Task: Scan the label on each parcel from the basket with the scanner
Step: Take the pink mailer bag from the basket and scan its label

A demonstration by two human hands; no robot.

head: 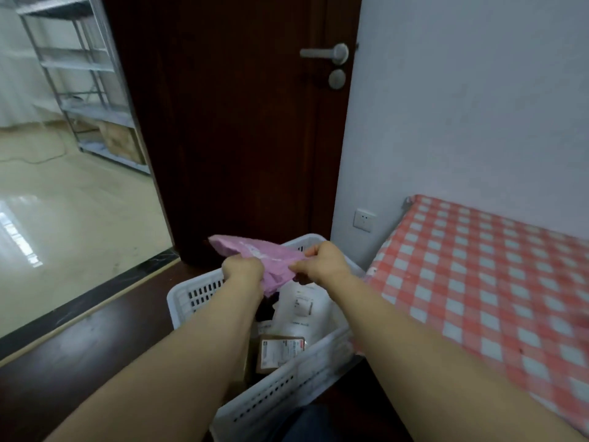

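A person holds a pink parcel (255, 253) in the air just above the far end of the white basket (194, 295), which stands on the dark floor beside a surface covered in red checked cloth (478, 266). The left hand (243, 272) is closed in a fist around the near left edge of the bag, and the right hand (322, 261) pinches its near right edge between thumb and fingers, so the bag hangs stretched between the two. It looks like a thin plastic mailer: soft, light, crumpled, and probably slippery, so it would sag and fold rather than lie flat. Gripping it at two opposite edges and pulling it taut seems the sensible way to flatten whichever face bears the label; no label can be made out on the side that shows. Inside the basket, below the pink bag, lie a white parcel (298, 309) with a small printed label and, nearer the person, a brown parcel (280, 349) with a white and red label facing up. No scanner is in view.
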